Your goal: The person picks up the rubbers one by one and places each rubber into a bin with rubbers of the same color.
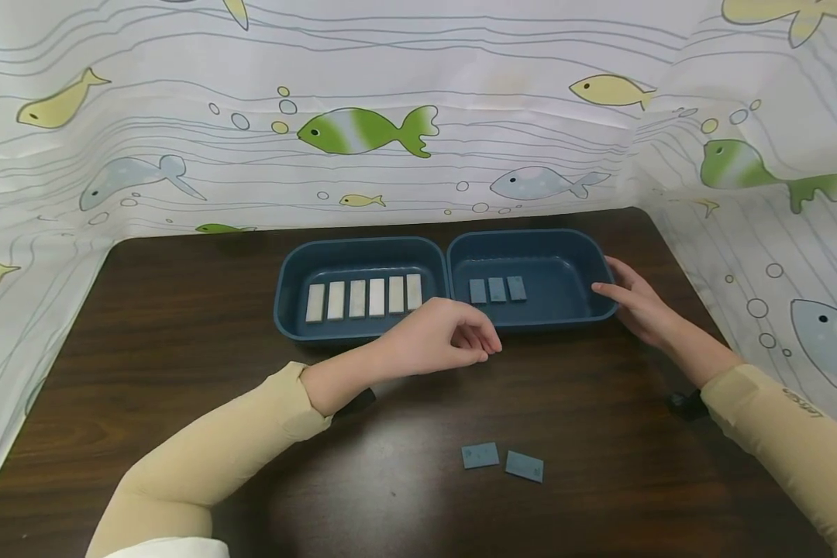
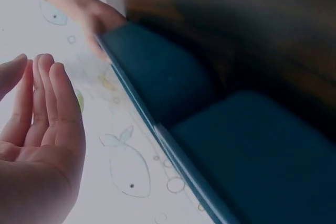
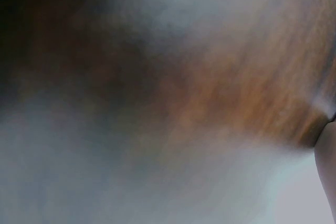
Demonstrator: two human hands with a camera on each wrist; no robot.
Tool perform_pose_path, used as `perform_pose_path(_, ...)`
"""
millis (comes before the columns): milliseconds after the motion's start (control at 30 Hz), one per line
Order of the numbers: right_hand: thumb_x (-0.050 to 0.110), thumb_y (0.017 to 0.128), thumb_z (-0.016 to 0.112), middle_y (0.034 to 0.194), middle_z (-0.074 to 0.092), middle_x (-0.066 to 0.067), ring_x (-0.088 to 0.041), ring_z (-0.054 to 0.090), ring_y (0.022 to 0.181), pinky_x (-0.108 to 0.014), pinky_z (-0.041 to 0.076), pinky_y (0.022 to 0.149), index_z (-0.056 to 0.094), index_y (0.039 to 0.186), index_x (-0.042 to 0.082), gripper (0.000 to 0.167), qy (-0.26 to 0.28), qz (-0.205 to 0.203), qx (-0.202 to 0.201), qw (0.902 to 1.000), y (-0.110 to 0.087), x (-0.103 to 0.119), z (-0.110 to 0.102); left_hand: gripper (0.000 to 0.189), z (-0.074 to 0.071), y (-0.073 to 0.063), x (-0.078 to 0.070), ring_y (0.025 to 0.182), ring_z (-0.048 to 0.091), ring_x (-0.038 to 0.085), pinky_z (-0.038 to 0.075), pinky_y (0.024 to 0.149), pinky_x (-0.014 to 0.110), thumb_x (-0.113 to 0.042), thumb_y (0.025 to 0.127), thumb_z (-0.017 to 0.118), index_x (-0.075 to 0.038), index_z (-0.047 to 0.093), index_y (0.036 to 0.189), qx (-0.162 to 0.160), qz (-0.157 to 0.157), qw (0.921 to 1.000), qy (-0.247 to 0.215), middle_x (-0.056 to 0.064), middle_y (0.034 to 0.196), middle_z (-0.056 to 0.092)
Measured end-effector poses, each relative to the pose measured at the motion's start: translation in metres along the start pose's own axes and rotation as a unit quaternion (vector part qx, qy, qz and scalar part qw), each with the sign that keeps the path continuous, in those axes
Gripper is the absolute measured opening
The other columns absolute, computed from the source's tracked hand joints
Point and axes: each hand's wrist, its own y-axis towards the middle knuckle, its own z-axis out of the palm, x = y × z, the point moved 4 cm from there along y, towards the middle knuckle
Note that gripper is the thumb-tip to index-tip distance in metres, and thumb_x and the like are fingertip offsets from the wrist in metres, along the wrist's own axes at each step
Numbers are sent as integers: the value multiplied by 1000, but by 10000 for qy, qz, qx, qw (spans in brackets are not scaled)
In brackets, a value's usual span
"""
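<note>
My left hand [image 1: 435,337] hovers in front of the two blue bins, near where they meet. Its fingers bend loosely toward the thumb, and nothing shows between them in the left wrist view. At the right end of the right bin [image 1: 530,319], my right hand [image 1: 638,302] grips the rim, thumb over the edge and fingers outside. Three small blue-grey tiles [image 1: 497,290] stand in a row at the left of that bin. Several white blocks [image 1: 357,299] line up inside the left bin [image 1: 363,242], the rightmost partly behind my left hand.
Two more blue-grey tiles, a left one [image 1: 480,456] and a right one [image 1: 525,466], lie on the dark wooden table [image 1: 181,325] nearer to me. A fish-patterned white sheet [image 1: 460,77] rises behind the table and along its sides. The right wrist view is mostly blurred.
</note>
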Motion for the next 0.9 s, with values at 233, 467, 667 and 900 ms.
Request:
perform_pose_path(233, 17, 110, 57, 142, 42, 11, 0, 56, 114, -14, 54, 89, 15, 167, 7, 71, 140, -111, -19, 9998, 0, 0, 0, 17, 19, -16, 6, 84, 69, 3, 58, 83, 15, -3, 94, 79, -6, 79, 111, 300, -171, 9992, -196, 10, 108, 81)
perform_pose_path(467, 21, 111, 55, 169, 18, -23, 1, 51, 117, -11, 51, 90, 6, 170, 6, 77, -120, 8, -29, 9999, 1, 1, 1, 19, 39, -26, 21, 82, 66, -1, 57, 80, 15, -3, 91, 82, -6, 79, 110, 586, -332, 9974, -243, 8, 105, 80)
perform_pose_path(667, 21, 111, 55, 168, 18, -22, -1, 50, 119, -11, 50, 90, 9, 170, 7, 75, -128, 7, -14, 9999, 1, 1, 1, 21, 51, -33, 33, 80, 64, -4, 57, 78, 15, -3, 90, 84, -7, 78, 109, 771, -439, 9954, -349, 8, 102, 80)
perform_pose_path(900, 21, 111, 55, 166, 20, -21, 0, 51, 118, -11, 51, 90, 12, 169, 8, 74, -123, -30, -37, 9999, 0, 1, 1, 21, 62, -37, 39, 80, 62, -4, 56, 77, 15, -3, 89, 84, -7, 78, 108, 930, -585, 9932, -388, 6, 101, 79)
